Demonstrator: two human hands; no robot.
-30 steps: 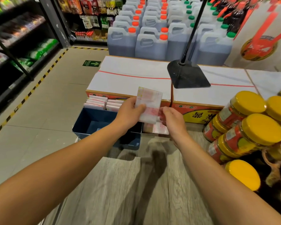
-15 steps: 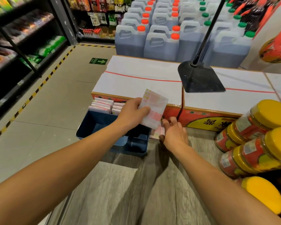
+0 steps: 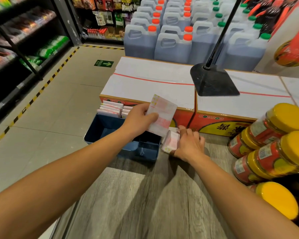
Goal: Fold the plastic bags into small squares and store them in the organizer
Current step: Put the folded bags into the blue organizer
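So compared to half a second back, the right hand (image 3: 188, 144) has dropped further onto the small pile of bags (image 3: 169, 144) lying on the table (image 3: 128, 204), right next to the organizer's right side. The thumb is hooked round the near edge of the pile and the fingers curl over the top, so it's gripping the stack now instead of lying flat by it. A second ago both hands were up on the same folded bag, so that's a clear switch.

The left hand (image 3: 140, 118) hasn't really gone anywhere. It's pinching the folded bag (image 3: 162, 114) with the thumb on the front face, holding it upright above the back right part of the blue organizer (image 3: 100, 135). The bag is white with pink print and isn't inside anything.

The organizer sits at the table's far left corner, against the red and white cartons (image 3: 145, 80). Its back compartments are packed with folded bags standing on edge (image 3: 110, 109), in a couple of rows. The big front left compartment looks bare, and so do the smaller ones on the front right, as far as I can see past the arm.

Yellow-lidded jars (image 3: 274, 149) are stacked on the right, well apart from the organizer.
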